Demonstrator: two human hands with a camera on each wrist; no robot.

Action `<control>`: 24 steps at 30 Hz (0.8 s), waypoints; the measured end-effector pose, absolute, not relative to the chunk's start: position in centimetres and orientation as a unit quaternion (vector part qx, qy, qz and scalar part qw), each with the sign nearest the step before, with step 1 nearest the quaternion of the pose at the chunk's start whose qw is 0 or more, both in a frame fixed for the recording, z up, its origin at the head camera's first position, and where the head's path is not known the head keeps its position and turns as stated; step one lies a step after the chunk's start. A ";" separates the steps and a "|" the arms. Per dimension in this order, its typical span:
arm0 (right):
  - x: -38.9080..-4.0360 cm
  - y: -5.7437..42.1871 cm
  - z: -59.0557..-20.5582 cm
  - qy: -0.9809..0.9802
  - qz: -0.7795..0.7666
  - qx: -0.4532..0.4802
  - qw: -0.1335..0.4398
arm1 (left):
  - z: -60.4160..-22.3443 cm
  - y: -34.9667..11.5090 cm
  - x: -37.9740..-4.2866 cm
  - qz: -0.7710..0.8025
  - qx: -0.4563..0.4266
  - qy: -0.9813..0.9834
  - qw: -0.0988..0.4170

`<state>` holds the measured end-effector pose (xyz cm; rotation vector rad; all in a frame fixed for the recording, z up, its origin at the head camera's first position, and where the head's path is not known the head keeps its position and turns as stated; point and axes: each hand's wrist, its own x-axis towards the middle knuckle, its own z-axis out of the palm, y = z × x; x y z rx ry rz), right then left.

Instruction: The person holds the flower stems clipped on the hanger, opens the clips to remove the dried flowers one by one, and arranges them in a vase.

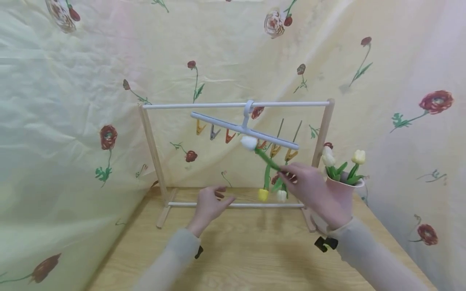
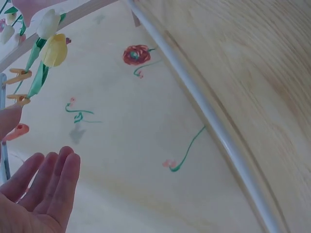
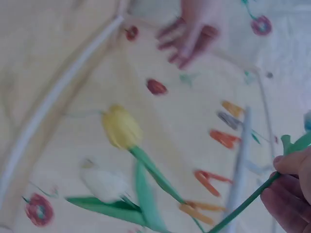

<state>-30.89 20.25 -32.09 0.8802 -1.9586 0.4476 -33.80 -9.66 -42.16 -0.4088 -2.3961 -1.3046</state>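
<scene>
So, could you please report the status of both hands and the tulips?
Right hand gripping white tulip by stem. Left hand empty. Yellow tulip and another white tulip clipped, occupying lower end of hanger.

The held tulip (image 1: 249, 142) is white with a green stem (image 1: 267, 160), the hanger (image 1: 244, 130) pale grey, its clips (image 1: 199, 129) 3 yellow-orange, 2 red-orange and 1 grey. At 4 o'clock in the head view, the vase (image 1: 341, 193) is pink; at 12, the cream cloth (image 1: 233, 44) is printed with red flowers (image 1: 191, 64).
</scene>
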 end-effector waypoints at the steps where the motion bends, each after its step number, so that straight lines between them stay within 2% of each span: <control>1: -30.8 20.7 -31.4 -0.795 0.188 0.344 0.462 | -42.2 -9.4 -33.9 -0.471 -0.146 -0.849 0.192; 9: -31.1 23.8 -27.3 -0.717 0.295 0.278 0.567 | -42.3 -8.0 -34.6 -0.494 -0.142 -0.836 0.191; 13: -31.4 25.5 -25.4 -0.699 0.309 0.239 0.599 | -42.6 -7.3 -34.7 -0.495 -0.145 -0.835 0.193; 18: -31.5 28.1 -23.7 -0.714 0.300 0.178 0.607 | -43.0 -6.2 -35.4 -0.496 -0.148 -0.833 0.196; 24: -31.9 30.0 -23.8 -0.734 0.295 0.119 0.600 | -42.7 -4.9 -36.2 -0.510 -0.149 -0.829 0.175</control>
